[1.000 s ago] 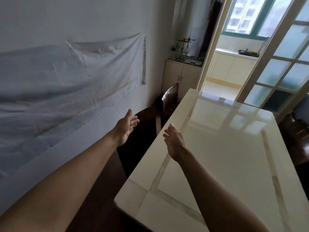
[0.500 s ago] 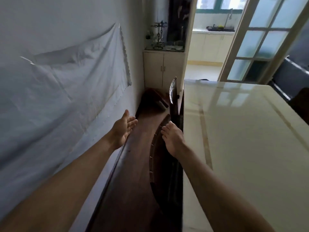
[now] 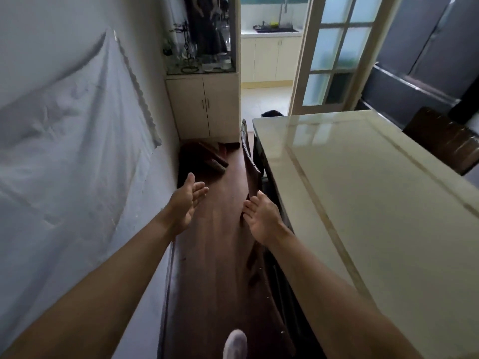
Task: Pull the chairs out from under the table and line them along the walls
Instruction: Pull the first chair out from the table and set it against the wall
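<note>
A glossy cream table (image 3: 363, 193) fills the right side. Along its left edge two dark wooden chairs are tucked in: the near chair (image 3: 261, 278) below my right arm, and the far chair (image 3: 250, 156) with its curved back standing up beyond my fingers. My right hand (image 3: 261, 218) is open, fingers spread, just over the top of the near chair's back beside the table edge; I cannot tell if it touches. My left hand (image 3: 188, 203) is open, palm turned inward, over the dark floor near the wall. A third chair (image 3: 445, 141) stands on the table's far right side.
A narrow strip of dark wooden floor (image 3: 212, 255) runs between the white wall with a hanging sheet (image 3: 72, 156) and the table. A low cabinet (image 3: 204, 107) closes the far end, with a dark object (image 3: 204, 156) on the floor before it. My slippered foot (image 3: 234, 343) shows below.
The view has swung left and down into the gap between wall and table. Both hands have spread open and moved forward, the right one toward the near chair's back.
</note>
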A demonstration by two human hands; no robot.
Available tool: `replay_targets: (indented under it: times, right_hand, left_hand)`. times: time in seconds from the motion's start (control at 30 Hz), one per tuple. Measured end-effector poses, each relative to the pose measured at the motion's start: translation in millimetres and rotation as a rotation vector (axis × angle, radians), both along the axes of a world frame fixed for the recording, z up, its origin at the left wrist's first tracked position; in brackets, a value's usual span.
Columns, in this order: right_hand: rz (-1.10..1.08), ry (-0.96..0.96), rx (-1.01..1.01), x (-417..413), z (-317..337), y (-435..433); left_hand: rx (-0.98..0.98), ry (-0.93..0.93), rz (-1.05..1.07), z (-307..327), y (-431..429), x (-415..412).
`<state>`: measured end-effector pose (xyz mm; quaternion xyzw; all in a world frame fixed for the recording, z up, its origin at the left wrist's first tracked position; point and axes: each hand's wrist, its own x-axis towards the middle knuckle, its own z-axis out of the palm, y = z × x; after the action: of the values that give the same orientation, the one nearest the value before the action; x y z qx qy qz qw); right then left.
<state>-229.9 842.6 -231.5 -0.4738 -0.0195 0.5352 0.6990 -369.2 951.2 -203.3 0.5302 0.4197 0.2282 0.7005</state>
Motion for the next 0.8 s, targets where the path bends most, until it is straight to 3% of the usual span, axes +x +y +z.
replay_targets:
  times: [0.47,0.8]
  right_hand:
    - [-0.356,0.514,0.012,110.9,-49.4,152.7]
    - [-0.684,0.737,-0.153,153.9,-99.7,222.2]
  left_hand:
    - [-0.091,0.193,-0.152,-30.6,204.7,181.0]
    - [-0.164,0.370,-0.367,-79.9,313.9,310.8]
